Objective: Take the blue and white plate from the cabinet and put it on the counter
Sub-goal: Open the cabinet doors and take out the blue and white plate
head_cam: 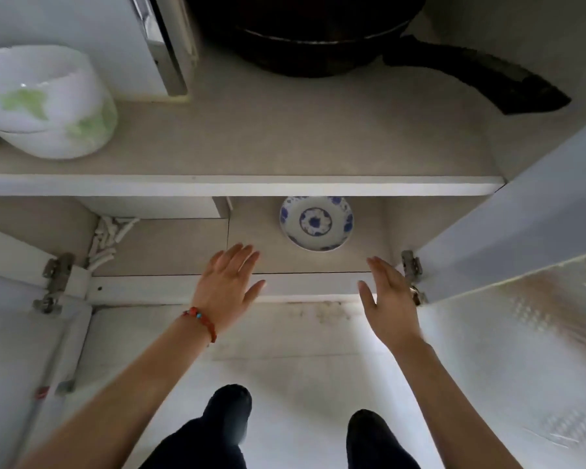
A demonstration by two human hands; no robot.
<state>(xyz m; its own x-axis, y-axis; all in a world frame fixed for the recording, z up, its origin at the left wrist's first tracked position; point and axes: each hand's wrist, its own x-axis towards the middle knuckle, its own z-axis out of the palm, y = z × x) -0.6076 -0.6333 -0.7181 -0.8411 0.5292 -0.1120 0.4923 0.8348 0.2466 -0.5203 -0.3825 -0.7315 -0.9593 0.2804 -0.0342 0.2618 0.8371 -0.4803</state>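
The single head view looks steeply down from above into the open cabinet (237, 189), close over the floor.

At the upper left of the frame, stacked white bowls (44, 103) with a green leaf print sat on the upper shelf (251, 143). A black wok (312, 38) occupied the top centre, its dark handle (481, 76) reaching toward the upper right. White tubing (107, 238) hung at the middle left, near a metal hinge (53, 282). A second hinge (410, 265) sat at the middle right. Dark shoes (230, 411) stood on the pale floor (301, 367) at the bottom.
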